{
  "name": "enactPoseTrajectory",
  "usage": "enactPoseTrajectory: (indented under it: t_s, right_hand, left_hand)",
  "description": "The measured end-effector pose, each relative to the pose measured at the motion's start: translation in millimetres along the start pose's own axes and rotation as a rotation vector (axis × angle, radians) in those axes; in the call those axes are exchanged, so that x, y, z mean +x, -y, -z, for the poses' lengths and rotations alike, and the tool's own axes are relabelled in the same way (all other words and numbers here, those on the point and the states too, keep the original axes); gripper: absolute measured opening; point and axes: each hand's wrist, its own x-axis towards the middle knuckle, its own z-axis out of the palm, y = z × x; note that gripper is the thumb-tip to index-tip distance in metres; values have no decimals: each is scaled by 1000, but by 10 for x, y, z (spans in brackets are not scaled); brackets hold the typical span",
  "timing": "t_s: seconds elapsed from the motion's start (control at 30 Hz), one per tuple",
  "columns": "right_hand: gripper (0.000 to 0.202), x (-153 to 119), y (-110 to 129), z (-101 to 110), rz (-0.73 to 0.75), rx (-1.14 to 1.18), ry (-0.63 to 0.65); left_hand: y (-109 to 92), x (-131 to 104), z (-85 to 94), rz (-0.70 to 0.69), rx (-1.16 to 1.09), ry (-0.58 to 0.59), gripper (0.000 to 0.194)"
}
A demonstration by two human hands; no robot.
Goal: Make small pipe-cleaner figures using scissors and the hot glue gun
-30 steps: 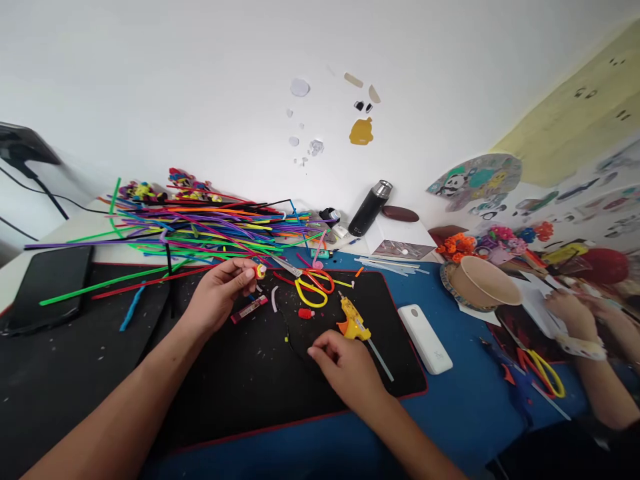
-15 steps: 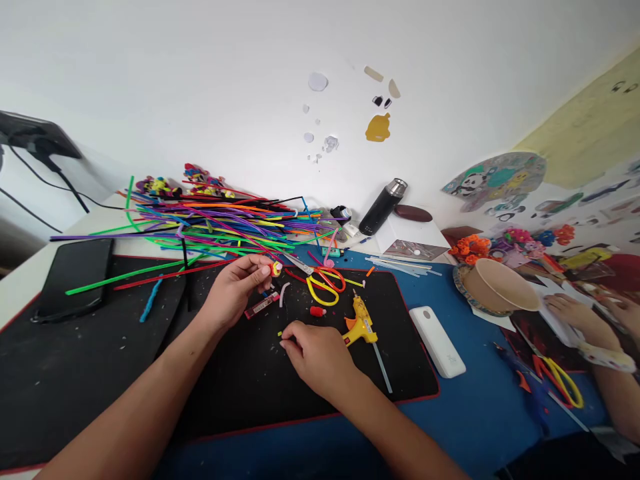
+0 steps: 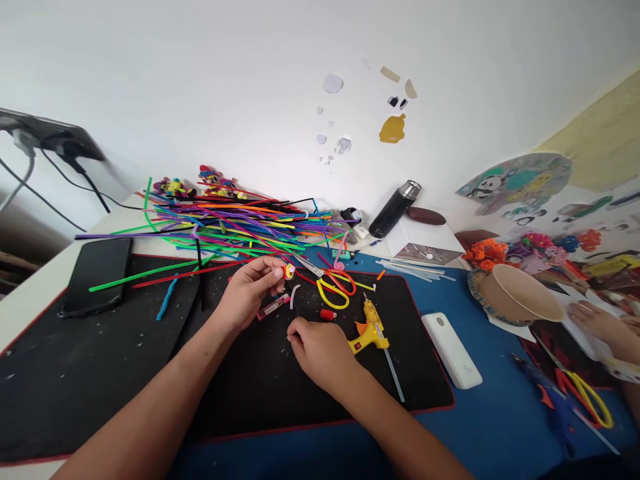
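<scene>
My left hand (image 3: pixel 249 291) pinches a small red-and-yellow fuzzy piece (image 3: pixel 289 271) between thumb and fingers, raised over the black mat (image 3: pixel 260 393). Low over the same mat, my right hand (image 3: pixel 320 350) has its fingers pressed together; whatever they hold is hidden. Scissors with red and yellow handles (image 3: pixel 334 298) lie open beyond my hands. A small red fuzzy roll (image 3: pixel 328 314) rests between the scissors and my right hand. To the right of that hand is a yellow glue gun (image 3: pixel 371 331) with a clear glue stick. A pink-labelled packet (image 3: pixel 273 306) lies below my left fingers.
Many coloured pipe cleaners (image 3: pixel 235 223) are heaped at the back. A black flask (image 3: pixel 395 210) leans by the wall. A white power bank (image 3: pixel 452 350), a beige bowl (image 3: pixel 525 293) and another person's hand (image 3: pixel 595 320) are to the right. A phone (image 3: pixel 97 273) lies left.
The view has shifted, so everything sits further right in it. The yellow-green bit at my right fingertips no longer shows. My left hand still holds the red-and-yellow piece.
</scene>
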Motion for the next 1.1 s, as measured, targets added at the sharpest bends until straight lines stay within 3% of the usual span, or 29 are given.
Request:
enactPoseTrajectory:
  t_s: [0.27, 0.83, 0.97, 1.1]
  right_hand:
    - [10, 19, 0, -9, -32, 41, 5]
    - [11, 21, -3, -28, -66, 66, 19]
    - [11, 13, -30, -87, -74, 157, -46]
    - [12, 24, -50, -53, -91, 353, -192]
  left_hand:
    - [-3, -8, 4, 41, -85, -11, 30]
    - [-13, -1, 5, 47, -56, 16, 27]
    - [-20, -5, -1, 50, -52, 7, 28]
    - [-19, -13, -17, 93, -53, 20, 27]
